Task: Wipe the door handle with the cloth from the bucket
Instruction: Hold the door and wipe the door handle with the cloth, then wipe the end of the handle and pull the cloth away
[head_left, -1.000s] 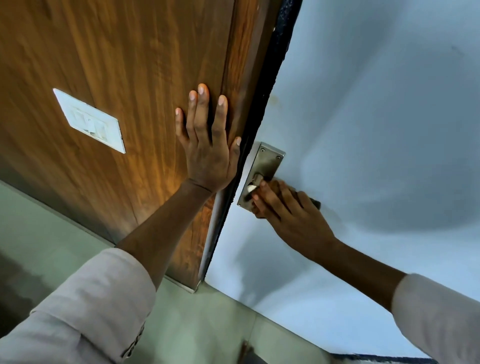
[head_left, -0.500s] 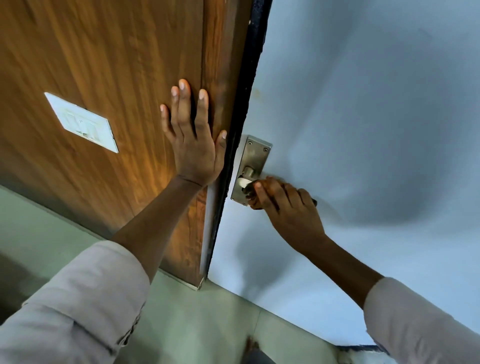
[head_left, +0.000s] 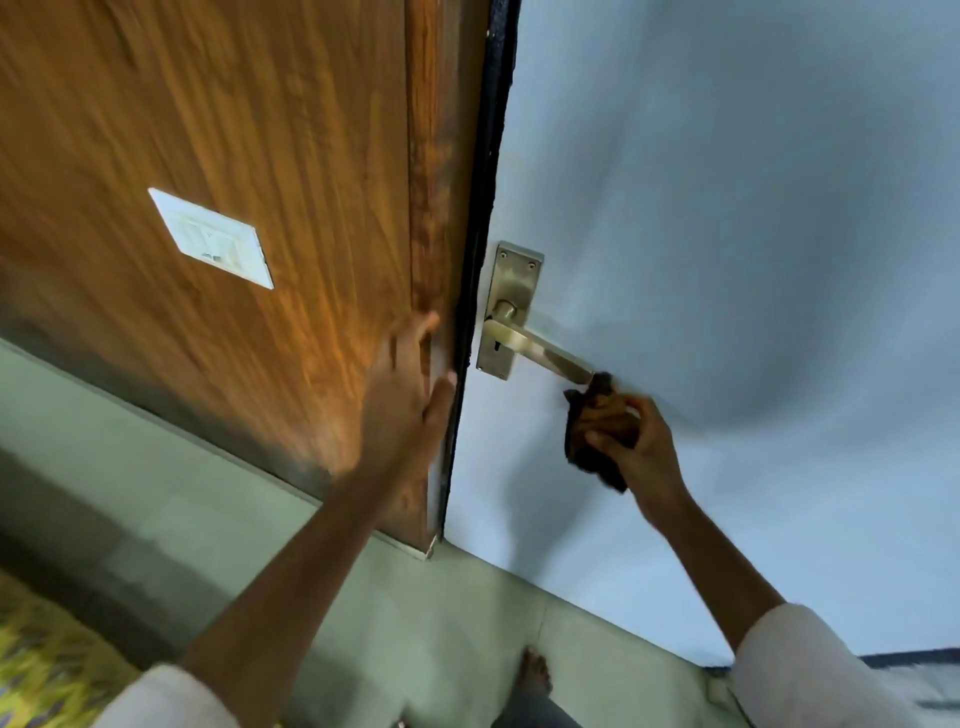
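A brass lever door handle (head_left: 540, 352) on its plate sits on the pale blue door (head_left: 727, 260), fully uncovered. My right hand (head_left: 641, 447) is shut on a dark cloth (head_left: 587, 452), held just below and right of the lever's tip; the cloth's top corner touches or nearly touches that tip. My left hand (head_left: 405, 400), blurred by motion, is open with fingers apart beside the wooden panel's (head_left: 260, 182) edge, close to the dark door edge. The bucket is out of sight.
A white switch plate (head_left: 210, 238) is set in the wooden panel at left. Pale green floor tiles (head_left: 363, 597) lie below. My bare foot (head_left: 535, 675) shows at the bottom centre, and a yellow patterned mat (head_left: 41, 665) at the bottom left.
My right hand with the cloth has slid off the lever to its tip and below, baring the handle. My left hand has dropped lower along the wooden panel's edge.
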